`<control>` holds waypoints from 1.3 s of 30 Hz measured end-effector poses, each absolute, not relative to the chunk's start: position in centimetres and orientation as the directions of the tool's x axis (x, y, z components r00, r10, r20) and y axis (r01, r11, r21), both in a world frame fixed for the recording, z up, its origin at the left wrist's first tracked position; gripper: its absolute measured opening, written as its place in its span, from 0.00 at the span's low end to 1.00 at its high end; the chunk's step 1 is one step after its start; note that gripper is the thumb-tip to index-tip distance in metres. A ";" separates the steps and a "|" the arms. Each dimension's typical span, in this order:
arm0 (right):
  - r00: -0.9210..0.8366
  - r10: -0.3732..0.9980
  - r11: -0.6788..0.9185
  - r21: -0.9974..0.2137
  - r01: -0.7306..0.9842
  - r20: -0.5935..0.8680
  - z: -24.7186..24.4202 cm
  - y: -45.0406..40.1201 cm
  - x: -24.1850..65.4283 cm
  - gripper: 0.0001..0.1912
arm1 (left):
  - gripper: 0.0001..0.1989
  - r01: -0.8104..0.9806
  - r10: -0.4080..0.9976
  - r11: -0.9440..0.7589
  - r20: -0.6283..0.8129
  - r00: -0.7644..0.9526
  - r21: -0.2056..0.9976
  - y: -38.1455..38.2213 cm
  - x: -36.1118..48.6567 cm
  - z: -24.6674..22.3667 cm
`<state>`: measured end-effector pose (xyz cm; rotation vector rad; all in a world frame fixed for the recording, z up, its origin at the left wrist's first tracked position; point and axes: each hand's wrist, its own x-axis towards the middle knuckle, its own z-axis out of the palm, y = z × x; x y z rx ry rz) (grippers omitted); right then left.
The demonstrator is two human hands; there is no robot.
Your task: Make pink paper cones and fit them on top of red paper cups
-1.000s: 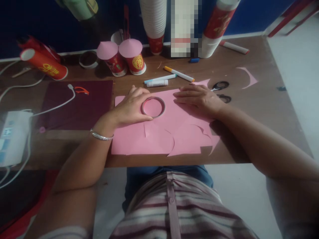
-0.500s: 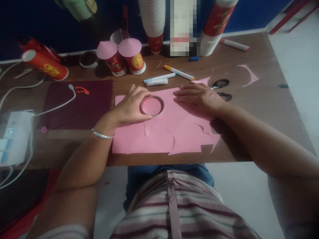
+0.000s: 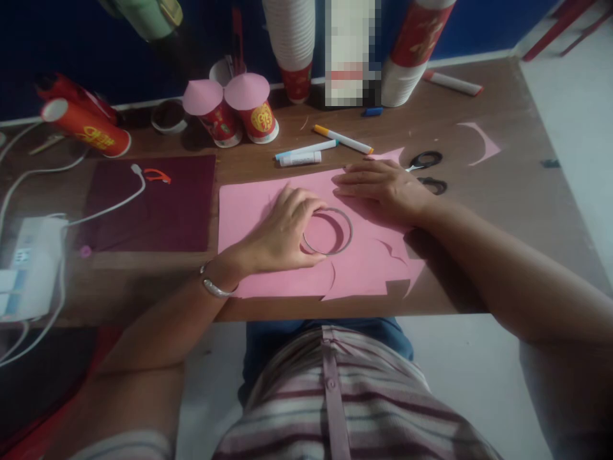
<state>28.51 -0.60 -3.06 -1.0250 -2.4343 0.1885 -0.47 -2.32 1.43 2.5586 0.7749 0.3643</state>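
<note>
Pink paper [image 3: 253,204] with curved cuts lies across the middle of the table. My left hand [image 3: 287,230] grips a round ring [image 3: 352,231] by its left side, thumb and fingers around it, over the paper; pink shows through its middle. Flat on the upper right of the paper rests my right hand [image 3: 378,185], fingers stretched out and holding nothing. Black-handled scissors [image 3: 426,160] lie just right of that hand, their blades partly hidden. A curved pink scrap [image 3: 488,148] is farther right.
Several markers, one with an orange cap [image 3: 342,139], lie behind the paper. Two red cups with pink cone tops [image 3: 261,118] stand behind. A dark red sheet [image 3: 158,217], a white power strip [image 3: 36,268] and cables are at the left. Stacked cups [image 3: 292,38] stand at the back.
My left hand has moved right and toward me with the ring, from the paper's upper middle to near its centre. My right hand has stayed in place.
</note>
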 end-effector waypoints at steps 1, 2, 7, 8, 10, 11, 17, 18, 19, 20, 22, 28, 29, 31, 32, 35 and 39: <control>-0.600 0.696 0.714 -0.295 0.635 0.394 -3.1 -0.6 28.5 0.14 | 0.34 0.452 0.566 -0.755 0.124 0.815 0.476 -2.4 -0.4 1.2; -0.600 0.691 0.718 -0.285 0.635 0.403 -3.2 -0.6 28.5 0.13 | 0.34 0.447 0.560 -0.760 0.124 0.819 0.472 -2.3 -0.4 1.0; -0.585 0.682 0.723 -0.288 0.627 0.438 -3.3 -0.6 28.4 0.12 | 0.34 0.460 0.563 -0.755 0.103 0.820 0.468 -1.9 -0.3 1.0; -0.585 0.683 0.723 -0.294 0.624 0.438 -3.3 -0.6 28.4 0.13 | 0.34 0.456 0.559 -0.756 0.101 0.823 0.469 -1.8 -0.2 1.0; -0.591 0.685 0.724 -0.301 0.621 0.426 -3.2 -0.7 28.4 0.13 | 0.34 0.447 0.549 -0.761 0.099 0.830 0.470 -1.6 -0.2 0.9; -0.592 0.688 0.721 -0.304 0.622 0.419 -3.1 -0.7 28.4 0.13 | 0.34 0.444 0.545 -0.763 0.099 0.832 0.471 -1.6 -0.2 0.8; -0.583 0.712 0.700 -0.341 0.627 0.391 -3.1 -0.7 28.4 0.15 | 0.34 0.436 0.544 -0.747 0.085 0.835 0.502 -1.5 -0.4 0.2; -0.578 0.717 0.696 -0.350 0.627 0.389 -3.1 -0.7 28.4 0.15 | 0.34 0.433 0.540 -0.751 0.086 0.837 0.499 -1.5 -0.4 0.2; -0.574 0.721 0.692 -0.356 0.628 0.390 -3.1 -0.7 28.4 0.15 | 0.34 0.428 0.533 -0.759 0.091 0.841 0.491 -1.5 -0.4 0.2; -0.571 0.721 0.691 -0.359 0.627 0.392 -3.2 -0.7 28.4 0.15 | 0.35 0.423 0.526 -0.767 0.096 0.845 0.483 -1.5 -0.4 0.2; -0.568 0.720 0.692 -0.358 0.626 0.399 -3.2 -0.7 28.4 0.14 | 0.35 0.416 0.515 -0.777 0.098 0.852 0.472 -1.5 -0.3 0.2; -0.589 0.715 0.698 -0.336 0.633 0.376 -3.0 -0.7 28.4 0.14 | 0.38 0.414 0.506 -0.752 0.047 0.861 0.513 -1.2 -0.4 0.7; -0.589 0.718 0.695 -0.337 0.636 0.371 -2.9 -0.7 28.4 0.14 | 0.40 0.412 0.503 -0.750 0.042 0.863 0.516 -1.1 -0.6 0.8; -0.580 0.727 0.686 -0.343 0.642 0.368 -2.9 -0.7 28.4 0.15 | 0.40 0.412 0.506 -0.746 0.044 0.861 0.523 -0.8 -1.3 1.2; -0.581 0.728 0.685 -0.347 0.641 0.364 -2.9 -0.7 28.4 0.15 | 0.38 0.414 0.511 -0.742 0.046 0.858 0.528 -0.6 -1.7 1.4; -0.586 0.723 0.691 -0.353 0.631 0.366 -2.9 -0.7 28.4 0.14 | 0.33 0.436 0.545 -0.722 0.052 0.837 0.538 0.0 -2.9 2.1; -0.585 0.720 0.694 -0.355 0.627 0.373 -2.9 -0.8 28.4 0.14 | 0.31 0.457 0.575 -0.698 0.052 0.816 0.552 0.3 -3.8 2.5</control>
